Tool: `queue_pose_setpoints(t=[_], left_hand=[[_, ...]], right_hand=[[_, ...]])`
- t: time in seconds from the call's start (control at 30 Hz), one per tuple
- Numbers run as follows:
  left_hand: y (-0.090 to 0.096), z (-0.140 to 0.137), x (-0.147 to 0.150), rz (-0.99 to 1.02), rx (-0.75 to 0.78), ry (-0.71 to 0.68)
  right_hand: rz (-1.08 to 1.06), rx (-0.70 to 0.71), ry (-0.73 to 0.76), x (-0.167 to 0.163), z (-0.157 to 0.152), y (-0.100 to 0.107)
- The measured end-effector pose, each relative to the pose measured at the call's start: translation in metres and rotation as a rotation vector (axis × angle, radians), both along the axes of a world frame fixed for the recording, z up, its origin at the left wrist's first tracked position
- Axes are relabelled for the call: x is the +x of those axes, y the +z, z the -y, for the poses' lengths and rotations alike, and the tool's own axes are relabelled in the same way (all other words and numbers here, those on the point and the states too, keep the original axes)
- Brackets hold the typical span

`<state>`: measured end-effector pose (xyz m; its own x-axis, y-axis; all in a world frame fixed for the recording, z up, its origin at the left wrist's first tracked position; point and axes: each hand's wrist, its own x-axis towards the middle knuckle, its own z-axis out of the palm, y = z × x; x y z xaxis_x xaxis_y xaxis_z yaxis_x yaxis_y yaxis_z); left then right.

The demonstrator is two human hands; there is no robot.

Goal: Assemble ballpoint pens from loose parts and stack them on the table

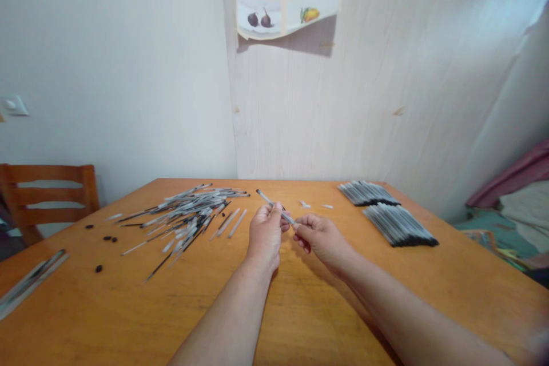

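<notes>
A slim clear pen with a dark end is held slantwise above the middle of the table. My left hand is closed round its barrel, thumb on top. At the pen's lower right end, the fingertips of my right hand pinch its tip; whether they hold a separate small part there is too small to tell. Left of my hands lies a loose heap of pen parts, with dark refills and pale tubes crossing each other. A few clear tubes lie between the heap and my left hand.
Two neat rows of pens lie at the right, a far row and a near row. Small white pieces rest behind my right hand. Black caps are scattered at left, near more pen parts. A wooden chair stands beyond.
</notes>
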<state>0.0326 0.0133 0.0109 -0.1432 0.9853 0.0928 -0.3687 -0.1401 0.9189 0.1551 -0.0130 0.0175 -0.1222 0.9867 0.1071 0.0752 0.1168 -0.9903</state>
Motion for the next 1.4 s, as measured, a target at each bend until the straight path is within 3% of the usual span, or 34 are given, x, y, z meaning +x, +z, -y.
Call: queue_pose_setpoints(t=[0.3, 0.47, 0.63, 0.77, 1.0, 1.23, 1.4], left_hand=[[0.007, 0.005, -0.001, -0.127, 0.056, -0.021], [0.004, 0.002, 0.0, -0.301, 0.172, -0.015], [-0.002, -0.001, -0.006, -0.796, 0.398, 0.027], [-0.003, 0.004, -0.011, -1.217, 0.485, 0.128], [-0.001, 0.007, -0.013, -1.481, 0.511, 0.23], [-0.001, 0.009, -0.01, -1.518, 0.609, 0.217], [-0.002, 0.008, -0.009, -1.486, 0.625, 0.312]], right_hand=[[0.196, 0.044, -0.055, 0.006, -0.002, -0.002], [0.342, 0.313, -0.252, 0.022, -0.01, -0.001], [0.353, 0.511, -0.4, 0.032, -0.011, 0.01], [0.536, 0.644, -0.37, 0.035, -0.007, 0.019], [0.893, 0.489, -0.282, 0.039, -0.002, 0.026], [0.946, 0.323, -0.237, 0.05, 0.008, 0.022], [0.935, 0.268, -0.366, 0.068, 0.016, 0.024]])
